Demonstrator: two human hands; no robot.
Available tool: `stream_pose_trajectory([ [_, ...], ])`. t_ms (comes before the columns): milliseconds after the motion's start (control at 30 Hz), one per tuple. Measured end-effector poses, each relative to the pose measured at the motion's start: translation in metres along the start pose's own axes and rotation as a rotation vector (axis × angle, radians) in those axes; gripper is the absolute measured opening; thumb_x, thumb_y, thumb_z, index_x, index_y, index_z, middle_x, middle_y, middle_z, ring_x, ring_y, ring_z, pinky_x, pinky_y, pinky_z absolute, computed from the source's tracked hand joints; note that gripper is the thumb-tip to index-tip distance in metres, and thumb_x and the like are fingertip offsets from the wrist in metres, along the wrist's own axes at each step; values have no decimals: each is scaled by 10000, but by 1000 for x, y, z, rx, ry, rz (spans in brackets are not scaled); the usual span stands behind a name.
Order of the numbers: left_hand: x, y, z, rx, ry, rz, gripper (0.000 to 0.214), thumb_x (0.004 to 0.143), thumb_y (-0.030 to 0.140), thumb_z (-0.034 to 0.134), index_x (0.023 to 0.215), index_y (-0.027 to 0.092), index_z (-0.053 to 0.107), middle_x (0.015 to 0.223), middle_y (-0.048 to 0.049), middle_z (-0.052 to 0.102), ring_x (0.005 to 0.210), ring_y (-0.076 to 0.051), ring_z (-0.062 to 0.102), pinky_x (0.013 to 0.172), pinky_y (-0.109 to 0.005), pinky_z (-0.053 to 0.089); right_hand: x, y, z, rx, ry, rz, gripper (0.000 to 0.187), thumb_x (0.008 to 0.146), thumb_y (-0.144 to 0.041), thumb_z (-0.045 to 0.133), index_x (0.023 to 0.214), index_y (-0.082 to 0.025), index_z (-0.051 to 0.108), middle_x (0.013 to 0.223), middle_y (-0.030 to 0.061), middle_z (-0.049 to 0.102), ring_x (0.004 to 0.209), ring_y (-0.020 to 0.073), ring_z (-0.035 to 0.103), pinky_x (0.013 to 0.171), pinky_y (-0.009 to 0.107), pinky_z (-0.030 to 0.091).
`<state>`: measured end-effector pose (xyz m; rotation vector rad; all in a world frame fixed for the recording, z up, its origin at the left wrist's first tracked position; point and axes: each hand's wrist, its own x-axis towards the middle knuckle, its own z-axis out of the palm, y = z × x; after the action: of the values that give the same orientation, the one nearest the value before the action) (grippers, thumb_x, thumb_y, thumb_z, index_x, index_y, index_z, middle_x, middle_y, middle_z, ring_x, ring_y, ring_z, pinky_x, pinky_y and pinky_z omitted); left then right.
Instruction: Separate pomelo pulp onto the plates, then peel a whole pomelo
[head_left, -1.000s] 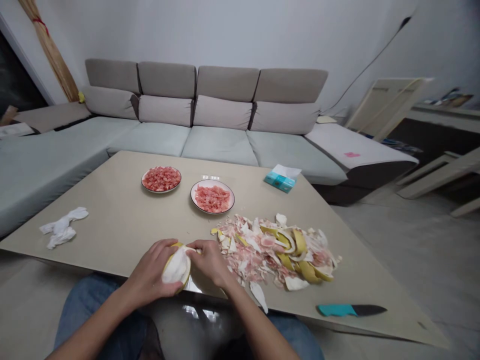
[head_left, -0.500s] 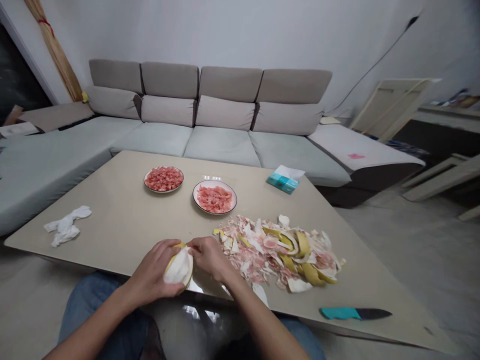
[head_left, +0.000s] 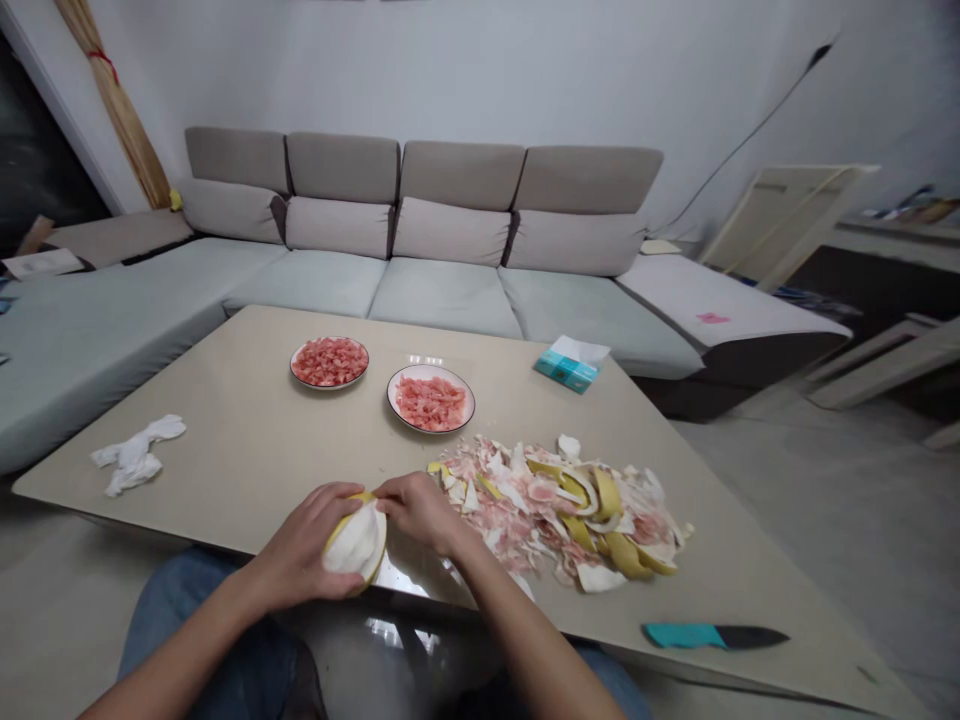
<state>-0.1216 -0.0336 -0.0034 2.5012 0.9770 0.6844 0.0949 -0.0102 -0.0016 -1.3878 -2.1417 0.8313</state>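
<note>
Over the table's near edge, my left hand [head_left: 301,545] is wrapped round a pomelo [head_left: 355,548] with yellow rind and a broad patch of white pith showing. My right hand [head_left: 420,512] is closed in a pinch at the pomelo's upper right edge, its fingertips on the pith and rind there. Just right of my hands lies a spread pile of peel [head_left: 555,500], with yellow rind, white pith and pinkish membrane scraps. Beyond them stand two plates of pink pomelo flesh, a nearer plate [head_left: 394,396] and a farther plate [head_left: 330,387].
A knife [head_left: 712,636] with a teal handle lies by the table's near right edge. The tissue pack [head_left: 568,370] is at the far right, and crumpled tissue [head_left: 136,458] at the left. A long sofa [head_left: 442,288] stands behind the table [head_left: 225,420].
The view has tilted up very slightly, so things sit a little lower. Both hands keep their hold on the pomelo, almost unmoved.
</note>
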Motion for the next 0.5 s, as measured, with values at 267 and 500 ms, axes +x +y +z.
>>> stream_pose_trajectory([
  [267, -2, -10, -2, -59, -40, 29, 634, 636, 309, 747, 1208, 246, 481, 1338, -117, 509, 1226, -276, 493, 1012, -433, 435, 0, 19, -4, 449, -94, 28, 176, 785, -247, 642, 889, -200, 776, 725, 15, 737, 666, 150, 651, 648, 231, 470],
  [500, -5, -18, -2, -124, -74, 23, 661, 667, 302, 748, 1263, 267, 463, 1374, -115, 468, 1250, -289, 461, 1035, -454, 407, 0, 36, 4, 693, -113, 146, 467, 664, -538, 726, 891, -131, 763, 709, 66, 737, 665, 189, 691, 677, 305, 532],
])
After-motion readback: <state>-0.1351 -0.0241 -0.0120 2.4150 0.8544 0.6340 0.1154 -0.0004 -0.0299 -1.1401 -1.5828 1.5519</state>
